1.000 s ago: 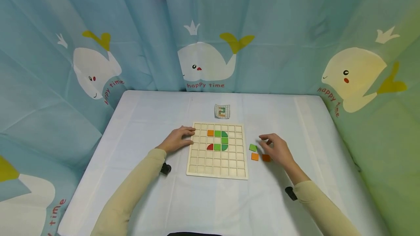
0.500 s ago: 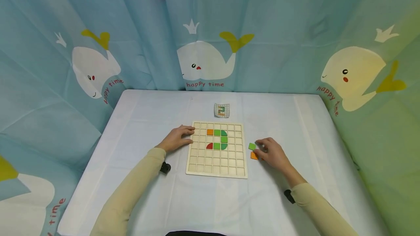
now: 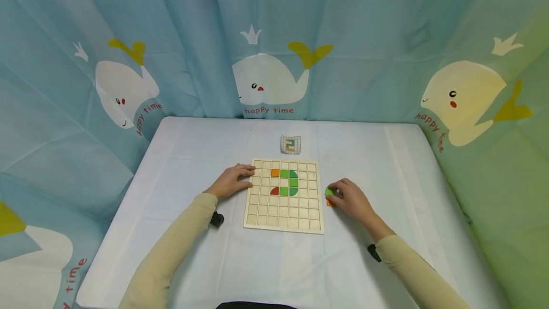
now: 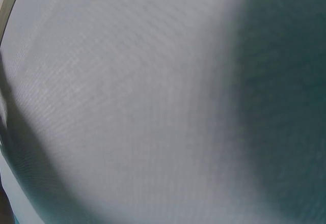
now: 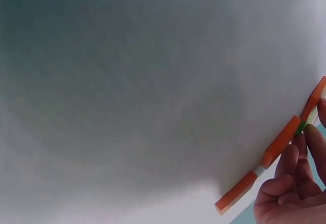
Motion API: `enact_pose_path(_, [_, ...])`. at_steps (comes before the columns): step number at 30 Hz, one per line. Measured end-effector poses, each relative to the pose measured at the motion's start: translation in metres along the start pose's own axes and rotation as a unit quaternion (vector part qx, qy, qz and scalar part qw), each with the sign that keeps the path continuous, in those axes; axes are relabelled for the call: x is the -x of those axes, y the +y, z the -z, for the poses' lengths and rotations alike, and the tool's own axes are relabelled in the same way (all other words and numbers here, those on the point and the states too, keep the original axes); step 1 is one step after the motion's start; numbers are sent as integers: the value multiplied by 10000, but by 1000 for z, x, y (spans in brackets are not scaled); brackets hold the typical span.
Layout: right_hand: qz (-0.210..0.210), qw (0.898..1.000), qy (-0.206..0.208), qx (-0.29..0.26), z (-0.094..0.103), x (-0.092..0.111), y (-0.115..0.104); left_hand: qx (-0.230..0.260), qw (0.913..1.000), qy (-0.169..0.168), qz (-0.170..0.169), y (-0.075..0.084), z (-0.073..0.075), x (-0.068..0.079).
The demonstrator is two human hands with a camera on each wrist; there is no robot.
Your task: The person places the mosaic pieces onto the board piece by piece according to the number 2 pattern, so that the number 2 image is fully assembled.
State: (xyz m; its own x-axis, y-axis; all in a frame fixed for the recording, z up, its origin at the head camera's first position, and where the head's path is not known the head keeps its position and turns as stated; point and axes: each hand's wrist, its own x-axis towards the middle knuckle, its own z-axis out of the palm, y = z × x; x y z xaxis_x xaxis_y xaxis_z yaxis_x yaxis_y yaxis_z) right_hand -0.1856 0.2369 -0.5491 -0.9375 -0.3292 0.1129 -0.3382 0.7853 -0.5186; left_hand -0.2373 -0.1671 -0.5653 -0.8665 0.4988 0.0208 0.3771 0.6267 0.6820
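A square wooden grid board [image 3: 283,211] lies on the table with green, orange and red tiles set in its upper middle, curved like the top of a 2. My left hand [image 3: 229,182] rests at the board's left edge, thumb and fingers spread apart. Right of the board, my right hand [image 3: 352,199] pinches a loose green square tile [image 3: 328,191] between thumb and fingertips. An orange tile [image 3: 330,202] shows partly under those fingers. In the right wrist view, my fingers [image 5: 316,147] are around the green tile, close to several orange tiles [image 5: 281,141].
A small pattern card [image 3: 290,145] with a 2 on a grid lies behind the board. The white-covered table [image 3: 206,142] meets a blue whale-print curtain [image 3: 193,37] at the back and sides. The left wrist view shows mostly white cloth [image 4: 127,107].
My right hand has come down and left from above the loose tiles, and its thumb and fingers have closed on the green tile. My left hand has stayed at the board's edge.
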Motion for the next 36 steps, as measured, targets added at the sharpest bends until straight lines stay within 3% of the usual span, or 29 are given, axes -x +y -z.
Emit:
enact_pose_path(9, [-76,9999,-125,57,4,-2,4,44,10000,-29,-47,-3,0,-1])
enact_pose_path(18, [-567,9984,48,29,12,-11,19,-13,10000,-27,-57,2,2,0])
enact_pose_path(31, [-531,9975,225,-400,9,-11,24,16,10000,-78,6,1,3,-1])
enact_pose_path(36, [-433,9954,389,-761,6,-16,16,-13,10000,-83,2,0,2,-2])
